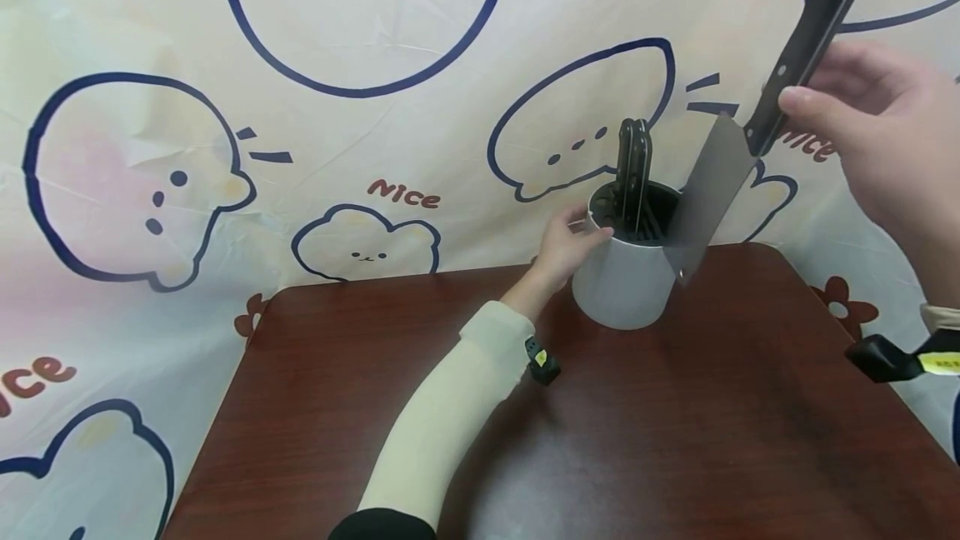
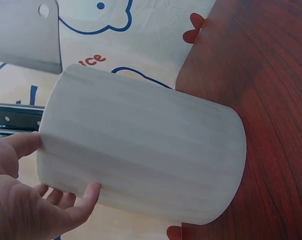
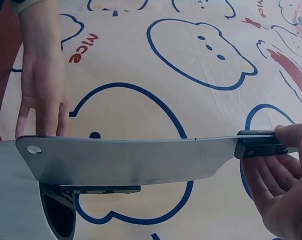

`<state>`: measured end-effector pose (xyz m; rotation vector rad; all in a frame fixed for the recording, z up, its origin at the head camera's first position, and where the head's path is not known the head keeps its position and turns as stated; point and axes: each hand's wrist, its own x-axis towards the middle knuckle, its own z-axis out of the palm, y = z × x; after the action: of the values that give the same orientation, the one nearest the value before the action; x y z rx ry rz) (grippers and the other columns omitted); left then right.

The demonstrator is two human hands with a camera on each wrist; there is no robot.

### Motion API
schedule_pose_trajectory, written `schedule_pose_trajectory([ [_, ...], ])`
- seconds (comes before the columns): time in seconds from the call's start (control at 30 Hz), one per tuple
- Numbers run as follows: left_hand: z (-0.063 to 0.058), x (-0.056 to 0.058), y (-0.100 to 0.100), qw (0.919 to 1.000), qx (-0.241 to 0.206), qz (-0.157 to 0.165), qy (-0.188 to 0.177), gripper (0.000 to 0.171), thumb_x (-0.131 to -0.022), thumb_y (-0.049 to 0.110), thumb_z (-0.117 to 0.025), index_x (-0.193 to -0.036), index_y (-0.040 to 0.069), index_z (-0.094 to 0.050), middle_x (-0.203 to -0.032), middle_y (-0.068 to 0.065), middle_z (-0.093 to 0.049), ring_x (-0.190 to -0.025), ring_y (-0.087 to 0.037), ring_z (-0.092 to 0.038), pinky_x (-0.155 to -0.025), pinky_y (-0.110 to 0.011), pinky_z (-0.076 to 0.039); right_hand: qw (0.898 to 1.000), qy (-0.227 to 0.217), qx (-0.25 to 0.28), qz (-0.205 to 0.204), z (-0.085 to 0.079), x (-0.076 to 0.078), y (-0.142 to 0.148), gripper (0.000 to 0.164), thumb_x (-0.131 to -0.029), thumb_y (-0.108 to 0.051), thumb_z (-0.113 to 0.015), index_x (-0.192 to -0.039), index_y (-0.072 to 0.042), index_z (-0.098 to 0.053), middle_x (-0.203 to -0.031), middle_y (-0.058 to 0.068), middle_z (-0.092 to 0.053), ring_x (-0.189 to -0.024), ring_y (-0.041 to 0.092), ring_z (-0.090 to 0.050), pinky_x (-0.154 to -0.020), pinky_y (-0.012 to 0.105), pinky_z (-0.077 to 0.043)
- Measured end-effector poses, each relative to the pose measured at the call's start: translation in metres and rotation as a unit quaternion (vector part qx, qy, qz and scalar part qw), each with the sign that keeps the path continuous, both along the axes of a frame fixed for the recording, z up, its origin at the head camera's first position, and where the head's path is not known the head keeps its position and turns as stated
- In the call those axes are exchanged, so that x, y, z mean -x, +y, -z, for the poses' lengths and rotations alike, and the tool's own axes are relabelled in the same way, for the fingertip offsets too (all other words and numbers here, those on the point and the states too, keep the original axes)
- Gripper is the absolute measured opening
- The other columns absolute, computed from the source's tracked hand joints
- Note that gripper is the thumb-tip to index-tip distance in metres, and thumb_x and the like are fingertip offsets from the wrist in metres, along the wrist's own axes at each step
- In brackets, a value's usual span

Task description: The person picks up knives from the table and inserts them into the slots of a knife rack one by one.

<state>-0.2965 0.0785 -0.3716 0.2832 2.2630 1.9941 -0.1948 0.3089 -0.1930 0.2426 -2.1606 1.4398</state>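
Observation:
A white round knife holder (image 1: 624, 290) stands upright near the table's back edge, with several black-handled knives (image 1: 634, 161) in its dark insert. My left hand (image 1: 562, 247) holds the holder's upper left side; in the left wrist view its fingers (image 2: 86, 205) curve along the white wall. Up at the right, my right hand (image 1: 892, 119) pinches the black handle of a cleaver (image 1: 708, 198) between thumb and fingers. The broad blade slants down, its holed end beside the holder's right rim. In the right wrist view the cleaver blade (image 3: 126, 160) partly covers the holder's mouth.
The dark red wooden table (image 1: 675, 440) extends toward me. Behind it hangs a pale cloth (image 1: 390, 140) with blue cartoon outlines, close to the holder. A black strapped device (image 1: 542, 361) sits on my left wrist.

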Motion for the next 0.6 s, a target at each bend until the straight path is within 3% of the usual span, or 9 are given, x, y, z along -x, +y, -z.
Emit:
schedule_pose_trajectory([
  [0.07, -0.001, 0.0, 0.0, 1.0, 0.002, -0.001, -0.002, 0.055, -0.094, 0.016, -0.075, -0.144, 0.009, -0.054, -0.148, -0.01, -0.052, -0.135, -0.028, -0.053, -0.103, -0.041, -0.051, 1.0, -0.004, -0.001, 0.002, -0.002, 0.003, -0.002, 0.034, -0.098, -0.008, -0.068, -0.131, -0.012, -0.066, -0.107, -0.006, -0.073, -0.085, 0.007, -0.068, -0.062, 0.017, -0.044],
  [0.3, -0.001, 0.0, 0.0, 0.9999, 0.01, -0.006, -0.006, 0.055, -0.094, 0.017, -0.075, -0.145, 0.01, -0.054, -0.149, -0.009, -0.052, -0.135, -0.027, -0.053, -0.104, -0.041, -0.051, 1.0, -0.011, 0.005, 0.003, -0.007, 0.016, -0.01, 0.039, -0.098, -0.012, -0.067, -0.137, -0.014, -0.062, -0.118, -0.006, -0.07, -0.097, 0.004, -0.068, -0.085, 0.014, -0.044],
  [0.43, 0.0, 0.001, 0.001, 0.9999, 0.01, -0.006, -0.002, 0.055, -0.094, 0.016, -0.075, -0.145, 0.01, -0.054, -0.149, -0.009, -0.052, -0.135, -0.027, -0.053, -0.104, -0.041, -0.051, 1.0, -0.003, 0.024, -0.006, -0.008, 0.027, -0.013, 0.038, -0.097, -0.011, -0.069, -0.135, -0.012, -0.064, -0.118, -0.005, -0.071, -0.097, 0.002, -0.069, -0.084, 0.012, -0.049],
  [0.57, 0.0, 0.001, 0.001, 0.9999, 0.011, -0.007, -0.002, 0.056, -0.094, 0.017, -0.076, -0.145, 0.011, -0.054, -0.149, -0.008, -0.052, -0.135, -0.026, -0.053, -0.104, -0.04, -0.051, 1.0, -0.011, 0.022, 0.001, -0.006, 0.037, -0.014, 0.038, -0.098, -0.013, -0.068, -0.136, -0.014, -0.063, -0.119, -0.005, -0.07, -0.102, 0.001, -0.068, -0.104, 0.016, -0.044],
  [0.6, 0.001, 0.001, 0.001, 0.9999, 0.011, -0.008, -0.002, 0.056, -0.094, 0.017, -0.076, -0.145, 0.011, -0.054, -0.149, -0.008, -0.052, -0.135, -0.026, -0.053, -0.104, -0.04, -0.051, 1.0, -0.015, 0.025, 0.002, -0.005, 0.039, -0.014, 0.038, -0.098, -0.013, -0.068, -0.136, -0.014, -0.063, -0.119, -0.005, -0.07, -0.102, 0.001, -0.068, -0.103, 0.015, -0.044],
])
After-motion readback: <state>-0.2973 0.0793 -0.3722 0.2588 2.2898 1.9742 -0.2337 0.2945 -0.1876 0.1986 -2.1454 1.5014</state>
